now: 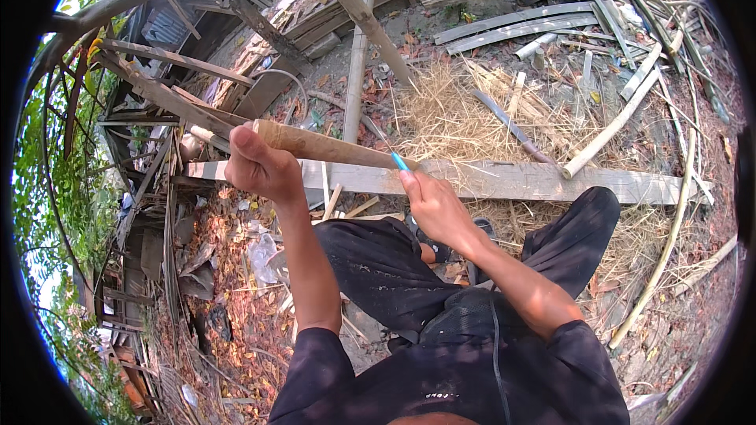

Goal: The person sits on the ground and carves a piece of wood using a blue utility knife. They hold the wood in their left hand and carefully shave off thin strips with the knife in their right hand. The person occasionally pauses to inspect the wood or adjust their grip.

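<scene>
My left hand (266, 165) is closed around the thick end of a tan, tapered wooden pole (339, 147). The pole slants rightward and slightly down, its thin end lying over a long grey plank (472, 179). In my right hand (437, 208), the fingers grip a small knife by its blue handle (400, 160). Its thin blade (379, 135) points up and left, close to the far side of the pole; whether it touches the wood I cannot tell. A large knife with a dark blade (504, 120) and a brown handle (539, 151) lies beyond the plank.
Pale shavings (441, 106) cover the ground behind the plank. Upright poles (362, 55) and a leaning beam stand ahead. Long strips (520, 25) lie at the far right, a bent pole (661, 275) nearer. Dry leaves (228, 267) and clear plastic (264, 258) lie at left.
</scene>
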Demonstrator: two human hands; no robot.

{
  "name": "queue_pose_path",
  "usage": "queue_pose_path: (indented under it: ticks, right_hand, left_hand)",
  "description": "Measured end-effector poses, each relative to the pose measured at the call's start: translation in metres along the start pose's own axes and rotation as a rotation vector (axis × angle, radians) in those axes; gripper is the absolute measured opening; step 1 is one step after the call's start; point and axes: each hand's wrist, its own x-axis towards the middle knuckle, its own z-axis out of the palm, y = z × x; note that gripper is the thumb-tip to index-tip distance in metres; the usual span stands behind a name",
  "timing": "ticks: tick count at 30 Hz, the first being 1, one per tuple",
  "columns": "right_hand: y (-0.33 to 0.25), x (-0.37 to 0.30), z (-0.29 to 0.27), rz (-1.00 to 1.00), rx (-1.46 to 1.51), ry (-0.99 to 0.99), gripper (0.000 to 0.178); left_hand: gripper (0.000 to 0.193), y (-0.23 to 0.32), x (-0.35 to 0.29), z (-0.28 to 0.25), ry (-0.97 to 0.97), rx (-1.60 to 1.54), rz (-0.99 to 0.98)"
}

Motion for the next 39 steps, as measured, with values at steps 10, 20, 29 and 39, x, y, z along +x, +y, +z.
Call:
queue_pose_path:
  ticks: [10,20,29,39]
  right_hand:
    - [-0.036,0.005,0.024,-0.100,0.065,0.022,0.046]
    - [-0.041,0.004,-0.016,0.004,0.233,-0.034,0.046]
    - [-0.036,-0.001,0.015,-0.193,0.172,0.037,0.034]
    - [0.163,-0.020,0.035,0.484,-0.201,-0.207,0.059]
  left_hand:
    - [0.048,0.025,0.002,0.009,0.044,0.011,-0.075]
    - [0.041,0.011,0.004,0.019,-0.018,-0.064,0.094]
    - [0.037,0.029,-0.006,0.009,0.028,-0.217,-0.220]
    - [0.036,0.020,-0.007,-0.009,-0.074,-0.263,-0.360]
